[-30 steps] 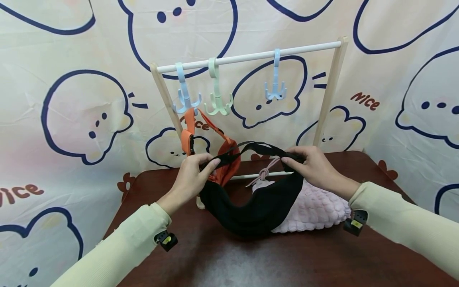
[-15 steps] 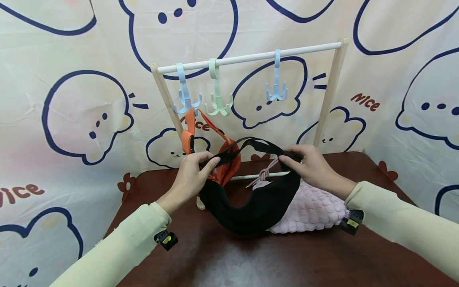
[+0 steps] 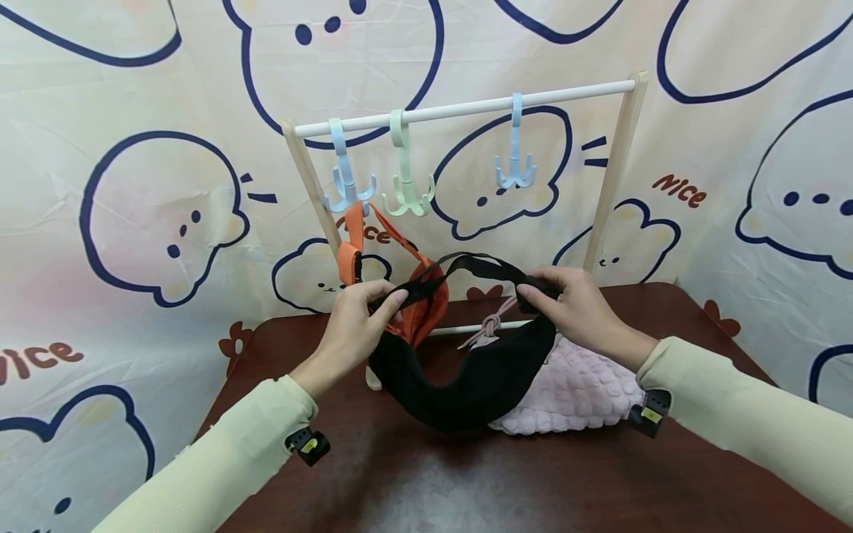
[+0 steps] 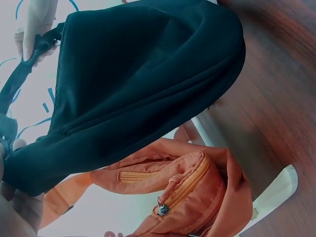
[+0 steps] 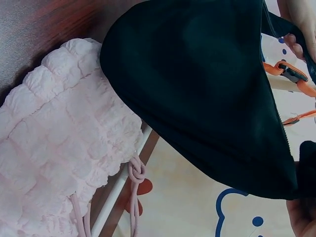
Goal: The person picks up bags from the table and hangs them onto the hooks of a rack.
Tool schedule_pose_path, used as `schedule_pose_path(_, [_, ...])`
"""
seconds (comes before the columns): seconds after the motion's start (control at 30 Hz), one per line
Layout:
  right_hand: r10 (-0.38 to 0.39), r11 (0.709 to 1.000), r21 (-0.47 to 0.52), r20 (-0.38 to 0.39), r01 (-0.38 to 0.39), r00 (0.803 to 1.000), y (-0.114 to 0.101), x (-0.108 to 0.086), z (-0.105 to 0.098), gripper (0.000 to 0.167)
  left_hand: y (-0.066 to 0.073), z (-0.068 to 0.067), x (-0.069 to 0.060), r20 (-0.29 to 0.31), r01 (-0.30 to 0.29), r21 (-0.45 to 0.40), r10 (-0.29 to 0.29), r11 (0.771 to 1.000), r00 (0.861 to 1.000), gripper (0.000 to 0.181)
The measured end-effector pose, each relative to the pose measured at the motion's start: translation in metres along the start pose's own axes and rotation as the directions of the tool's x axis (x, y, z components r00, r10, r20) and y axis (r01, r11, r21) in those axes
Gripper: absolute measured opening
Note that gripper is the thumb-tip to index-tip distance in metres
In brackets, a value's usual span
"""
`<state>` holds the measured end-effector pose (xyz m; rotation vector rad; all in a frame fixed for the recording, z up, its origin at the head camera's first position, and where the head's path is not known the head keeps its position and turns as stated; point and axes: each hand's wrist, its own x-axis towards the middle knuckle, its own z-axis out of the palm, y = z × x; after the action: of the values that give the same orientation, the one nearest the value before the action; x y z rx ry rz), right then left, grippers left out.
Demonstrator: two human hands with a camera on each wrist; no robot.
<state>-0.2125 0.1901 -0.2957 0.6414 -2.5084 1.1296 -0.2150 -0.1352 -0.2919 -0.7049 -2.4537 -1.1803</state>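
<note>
A black waist bag (image 3: 453, 396) hangs in a curve between both hands, above the table. My left hand (image 3: 356, 314) pinches its left end and strap, thumb on top. At the other end, my right hand (image 3: 576, 307) grips the bag where the strap (image 3: 480, 266) joins it. Close behind the left hand, an orange bag (image 3: 423, 303) hangs by its strap from the left blue hook (image 3: 345, 174); its zipper shows in the left wrist view. Behind the black bag's right side, a pink puffy quilted bag (image 3: 580, 389) with a knotted cord (image 3: 492, 323) lies on the table.
A small rack with a white rail (image 3: 460, 109) and wooden posts (image 3: 616, 170) stands at the back. A green hook (image 3: 405, 170) and a second blue hook (image 3: 515, 152) hang on it. The brown table (image 3: 426, 481) ends at a patterned cloth backdrop (image 3: 746, 148).
The right hand has shifted slightly left, bringing the black bag's ends a little closer together. The strap between the hands bows up a bit more. The left hand stays nearly still.
</note>
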Motion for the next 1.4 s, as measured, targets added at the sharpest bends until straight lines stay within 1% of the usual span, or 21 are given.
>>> schedule_pose_path(0.2, [-0.005,1.000,0.017,-0.017,0.006,1.000,-0.001,0.002,0.001,0.018,0.001,0.000,0.001,-0.010,-0.013,-0.007,0.013,1.000,1.000,0.023])
schedule_pose_path(0.4, [-0.018,1.000,0.008,-0.029,0.019,0.999,-0.003,0.004,0.001,0.018,0.003,-0.001,0.002,-0.020,-0.014,-0.006,0.014,1.000,1.000,0.022])
schedule_pose_path(0.6, [-0.049,0.999,0.009,-0.048,0.050,0.998,-0.004,0.007,0.002,0.017,0.002,-0.001,0.003,-0.025,-0.014,-0.026,0.013,1.000,1.000,0.023])
schedule_pose_path(0.8, [-0.077,0.997,0.011,-0.076,0.078,0.994,-0.005,0.011,0.003,0.015,0.006,-0.003,0.006,-0.044,-0.013,-0.048,0.011,0.999,0.999,0.022])
schedule_pose_path(1.03, [-0.076,0.996,0.030,-0.092,0.079,0.993,-0.007,0.016,0.004,0.015,0.007,-0.004,0.009,-0.068,-0.024,-0.050,0.021,0.998,0.997,0.025])
schedule_pose_path(1.27, [-0.061,0.996,0.055,-0.080,0.066,0.995,-0.010,0.020,0.002,0.018,0.007,-0.007,0.010,-0.095,-0.033,-0.068,0.027,0.997,0.995,0.026])
schedule_pose_path(1.4, [-0.057,0.996,0.067,-0.089,0.063,0.994,-0.011,0.022,0.003,0.017,0.006,-0.008,0.010,-0.113,-0.040,-0.075,0.031,0.996,0.993,0.026])
